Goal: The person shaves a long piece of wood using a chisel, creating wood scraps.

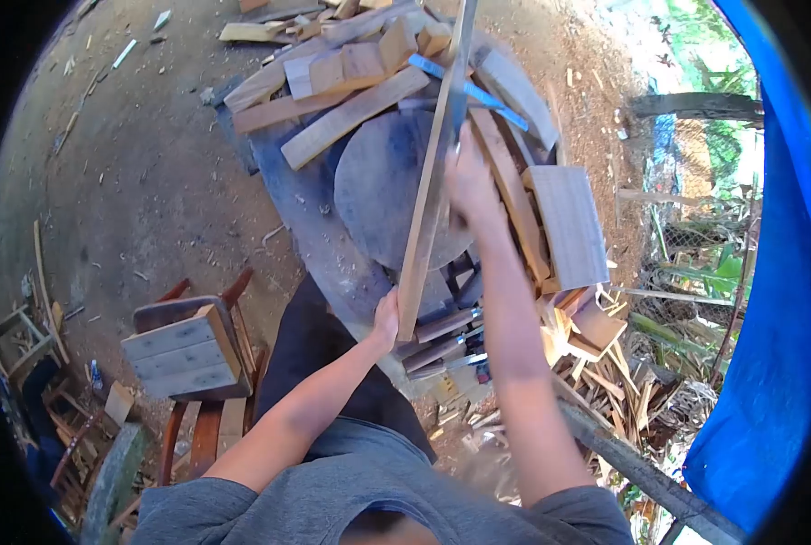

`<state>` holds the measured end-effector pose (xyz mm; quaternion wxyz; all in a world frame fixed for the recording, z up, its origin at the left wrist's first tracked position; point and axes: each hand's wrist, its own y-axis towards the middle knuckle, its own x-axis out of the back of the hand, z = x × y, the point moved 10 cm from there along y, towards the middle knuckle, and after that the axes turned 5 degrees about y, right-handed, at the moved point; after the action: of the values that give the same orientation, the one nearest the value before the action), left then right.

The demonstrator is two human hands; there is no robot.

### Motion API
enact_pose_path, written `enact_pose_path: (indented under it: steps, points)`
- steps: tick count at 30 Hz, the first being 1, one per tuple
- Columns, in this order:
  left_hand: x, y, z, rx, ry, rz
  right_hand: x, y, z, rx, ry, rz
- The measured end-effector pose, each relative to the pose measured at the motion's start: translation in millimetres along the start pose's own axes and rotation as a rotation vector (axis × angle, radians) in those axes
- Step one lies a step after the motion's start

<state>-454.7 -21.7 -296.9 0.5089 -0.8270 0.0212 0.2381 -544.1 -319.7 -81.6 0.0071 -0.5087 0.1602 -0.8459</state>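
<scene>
Two hands (386, 318) on one plank (423, 238)

A long, narrow, pale wooden plank (428, 182) is held slanted from mid-frame up to the top edge. It is gripped low by the left hand (387, 318) and higher by the right hand (469, 177).

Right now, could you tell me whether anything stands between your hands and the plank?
Nothing visible does: the left hand touches the plank at its lower end; the right hand grips it higher up.
</scene>
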Motion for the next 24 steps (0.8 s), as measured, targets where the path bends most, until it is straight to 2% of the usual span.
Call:
enact_pose_path:
  steps: [2,5,9,10,12,13,14,15,16,17,19,20,22,24]
  points:
    - [0.8,2.1,-2.1,-0.03,0.038,0.005,-14.4,-64.2,-4.1,-0.115,0.075,0.12]
    - [-4.5,-12.2,-20.8,-0.037,0.069,-0.003,-27.0,-138.3,-10.6,-0.098,0.084,0.158]
    - [-12.7,-34.5,-44.6,-0.006,0.052,0.002,-22.0,-159.6,-40.9,-0.134,0.216,0.064]
    - [-11.5,-40.2,-56.4,-0.03,0.072,-0.003,-20.3,-159.6,-54.3,-0.196,0.257,0.039]
    - [-37.0,-64.8,-46.5,0.24,-0.156,0.299,-25.4,-162.8,-79.9,-0.265,0.333,0.006]
    - [-44.5,-81.4,-53.0,0.315,-0.202,0.333,-30.5,-160.4,-85.3,-0.236,0.178,0.049]
    - [-47.7,-96.3,-64.8,0.294,-0.176,0.323,-37.7,-157.1,-87.3,-0.201,0.022,0.089]
    - [-67.4,-126.3,-84.3,0.274,-0.262,0.429,-39.3,-164.3,-85.2,-0.285,-0.026,0.164]
    - [-84.7,-154.8,-102.2,0.257,-0.348,0.535,-43.6,-169.0,-83.1,-0.271,0.001,0.156]
    - [-89.2,-171.5,-113.3,0.241,-0.326,0.524,-40.7,-177.1,-80.8,-0.208,-0.012,0.055]
    - [-117.2,-211.7,-139.5,0.239,-0.483,0.742,-37.0,-199.4,-74.9,-0.142,0.078,-0.131]
    - [-120.6,-221.3,-146.1,0.228,-0.47,0.731,-45.0,-209.2,-75.6,-0.135,0.097,-0.132]
    - [-124.0,-232.1,-155.0,0.21,-0.483,0.706,-25.9,-237.0,-62.3,0.048,0.094,-0.431]
    - [-127.4,-236.5,-159.7,0.185,-0.463,0.779,-35.5,-253.0,-69.6,0.058,0.135,-0.428]
